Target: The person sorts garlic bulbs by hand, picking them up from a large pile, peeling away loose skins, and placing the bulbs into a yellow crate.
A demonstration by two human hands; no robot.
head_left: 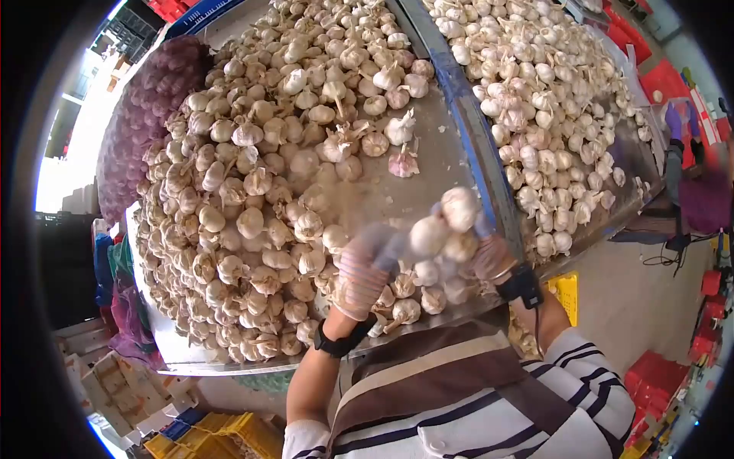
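Observation:
A cluster of whitish garlic bulbs (430, 236) is gathered between my two gloved hands, over the metal table near my body. My right hand (494, 256) curls round the right side of the cluster, its fingers partly hidden behind a bulb. On the cluster's left is my left hand (365, 269), in a striped glove and smeared by motion; its grip cannot be made out. More loose bulbs lie just below the hands at the table's near edge. A large heap of garlic (260, 191) covers the left part of the table.
A blue-edged metal divider (466, 115) separates this heap from another garlic pile (543, 115) on the right. A purple net sack (149, 115) of bulbs leans at the left. Yellow crates (222, 436) stand on the floor. Another person's gloved hand (679, 122) shows at far right.

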